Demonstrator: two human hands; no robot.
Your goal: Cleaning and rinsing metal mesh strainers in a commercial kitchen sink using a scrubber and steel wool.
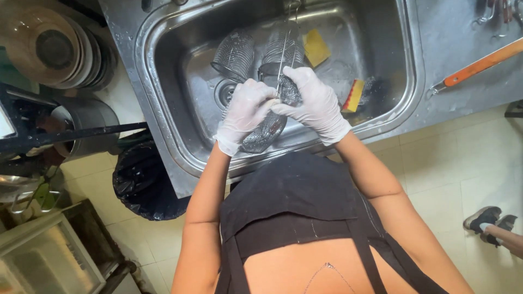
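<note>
Both my hands wear white gloves over a steel sink (163, 103). My left hand (246, 111) grips a wire mesh basket strainer (264, 133) held above the sink's front edge. My right hand (313, 100) is closed on a wad of steel wool (289, 91), pressed against the strainer's upper part. The strainer's long wire handle (284, 49) runs up toward the tap. Two more mesh baskets (234, 54) lie on the sink floor behind my hands.
A yellow sponge (316, 46) and a yellow-red scouring pad (354, 95) lie in the sink. An orange-handled tool (479, 65) rests on the wet counter at right. Stacked bowls (49, 49) and a black bin bag (144, 179) stand at left. Another person's shoes (487, 220) are at right.
</note>
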